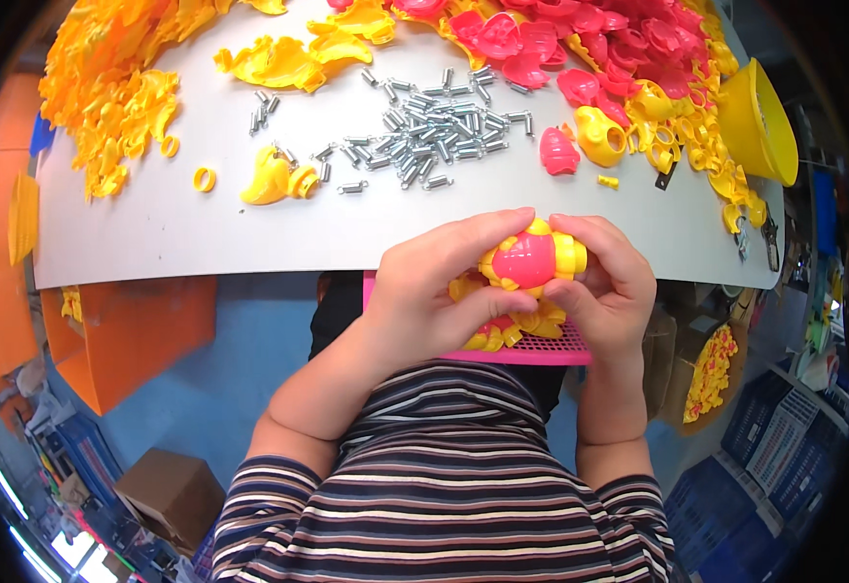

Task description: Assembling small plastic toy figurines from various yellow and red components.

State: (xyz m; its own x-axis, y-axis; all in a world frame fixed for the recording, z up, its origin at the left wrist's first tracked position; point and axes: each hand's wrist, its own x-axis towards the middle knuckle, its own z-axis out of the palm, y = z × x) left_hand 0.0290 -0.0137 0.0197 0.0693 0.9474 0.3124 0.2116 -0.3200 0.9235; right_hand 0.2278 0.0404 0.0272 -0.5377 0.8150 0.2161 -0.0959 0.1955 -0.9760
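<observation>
Both hands meet at the near edge of a white table (181, 228) around a small plastic toy piece (531, 260), pink in the middle with a yellow ribbed rim. My left hand (434, 291) wraps it from the left, thumb underneath. My right hand (609, 287) pinches it from the right. Directly below the hands sits a pink mesh basket (541, 348) on my lap, holding several finished yellow and pink pieces.
Small metal springs (424, 126) lie scattered at the table's middle. Yellow plastic shells (113, 87) heap at the far left, pink shells (580, 39) at the far right, and a yellow bowl (760, 121) stands at the right edge. Orange crates (133, 330) stand under the table.
</observation>
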